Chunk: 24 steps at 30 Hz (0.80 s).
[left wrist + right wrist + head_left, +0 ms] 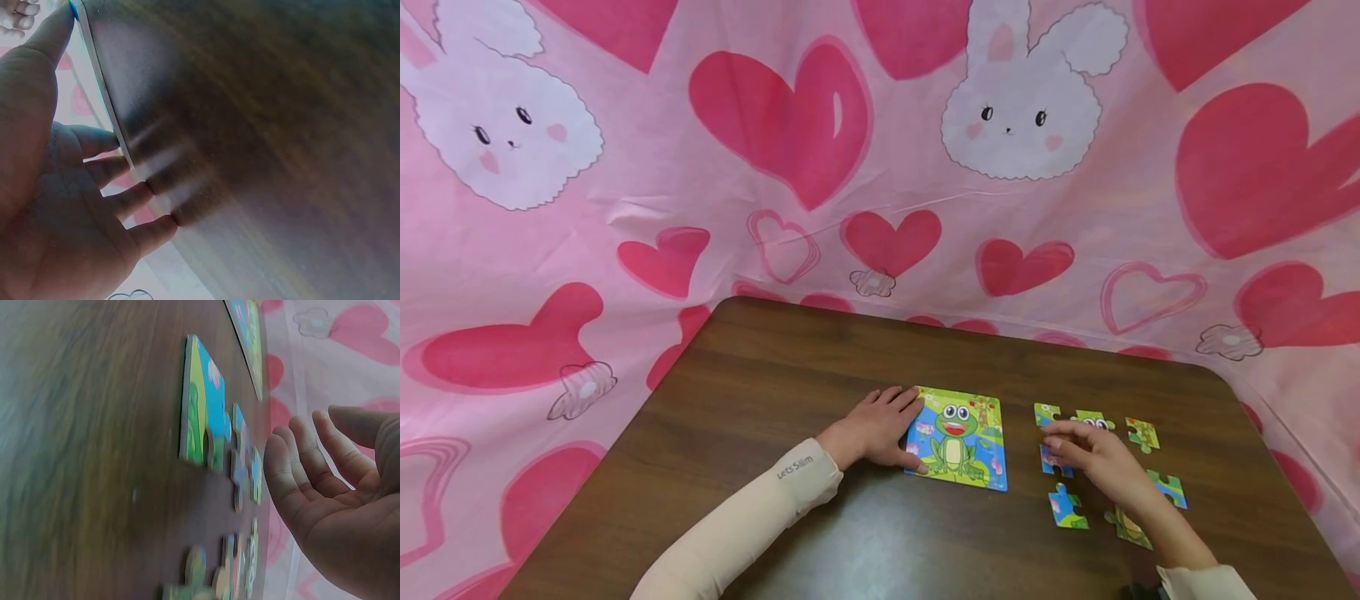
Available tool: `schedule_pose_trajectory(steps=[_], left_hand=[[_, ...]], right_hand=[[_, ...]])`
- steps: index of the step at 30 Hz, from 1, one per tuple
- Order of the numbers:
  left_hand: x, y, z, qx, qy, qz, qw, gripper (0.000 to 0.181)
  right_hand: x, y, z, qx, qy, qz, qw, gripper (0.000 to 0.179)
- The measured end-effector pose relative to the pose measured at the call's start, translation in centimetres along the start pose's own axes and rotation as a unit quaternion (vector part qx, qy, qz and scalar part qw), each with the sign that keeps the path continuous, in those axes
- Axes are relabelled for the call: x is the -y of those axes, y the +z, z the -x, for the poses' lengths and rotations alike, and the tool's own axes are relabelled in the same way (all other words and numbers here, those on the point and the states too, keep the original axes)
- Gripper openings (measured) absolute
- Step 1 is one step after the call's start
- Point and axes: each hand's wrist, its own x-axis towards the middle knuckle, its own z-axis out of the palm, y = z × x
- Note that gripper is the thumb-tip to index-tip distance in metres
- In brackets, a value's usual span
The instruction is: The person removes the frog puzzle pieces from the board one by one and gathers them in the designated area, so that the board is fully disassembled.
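A square frog picture board [958, 442] lies on the table, and my left hand [874, 429] rests at its left side with spread fingers. In the left wrist view, the thumb and fingertips of the left hand [69, 194] meet the board's edge [103, 90]. To the right, my right hand [1101, 462] hovers over loose jigsaw pieces, fingers bent loosely and nothing between them. Below its fingers is a blue corner piece [1064, 508]; partly hidden beneath them is a blue-and-pink piece [1051, 461]. The right wrist view shows the right hand [337, 481] raised above the pieces.
Other pieces lie around the right hand: a green corner piece [1043, 413], a piece with frog eyes [1093, 418], a tree piece [1142, 433] and several more. The brown table [820, 367] meets a pink curtain [925, 187] with hearts and rabbits at its back and sides.
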Motion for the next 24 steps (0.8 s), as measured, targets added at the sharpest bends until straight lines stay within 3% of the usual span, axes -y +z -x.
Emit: schedule_pose_trajectory(steps=[16,24], left_hand=[[-0.1,-0.1,-0.1,0.005,-0.007,-0.009,0.9999,0.106],[-0.2,-0.1,-0.1,0.006,-0.008,-0.009,0.9999,0.106]], right_hand=[[2.4,4.5,-3.9,0.030,-0.035,0.012,0.9988,0.035],[3.2,5.6,-5.0,0.043,-0.041,0.022,0.9980,0.033]])
